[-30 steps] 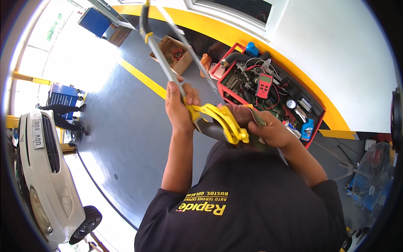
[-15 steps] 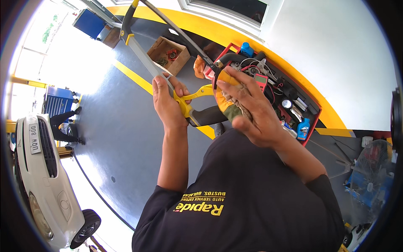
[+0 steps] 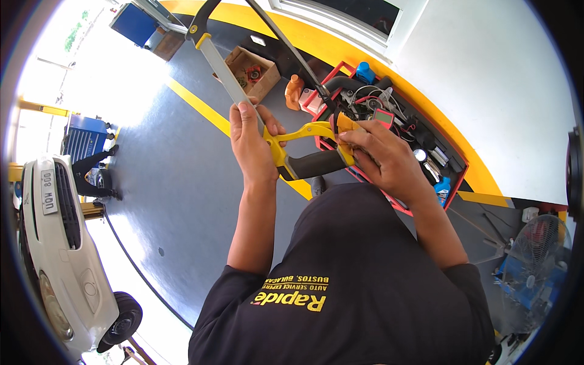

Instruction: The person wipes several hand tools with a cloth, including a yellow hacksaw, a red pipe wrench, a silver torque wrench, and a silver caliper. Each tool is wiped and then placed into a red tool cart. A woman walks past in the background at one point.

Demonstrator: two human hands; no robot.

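Observation:
A hacksaw [image 3: 315,165] with a grey frame and a yellow-and-black handle is held up in front of my chest, its blade side toward the wall. My left hand [image 3: 252,146] is closed around the grey frame just beyond the handle. In my right hand [image 3: 389,157] is a bunched yellow-orange cloth [image 3: 347,125], pinched against the handle's right end, near where the blade joins. Most of the cloth is hidden by the fingers.
Below and beyond my right hand stands a red tool tray [image 3: 460,176] with tools, a meter and blue bottles. An orange bottle [image 3: 293,91] and an open box [image 3: 267,82] lie left of it. A fan [image 3: 535,255] is at right, a white car [image 3: 73,267] at left.
My right hand has closed from spread fingers to a pinch, bunching the cloth smaller at the handle's end. The hacksaw has shifted slightly right, with my left hand still on its frame.

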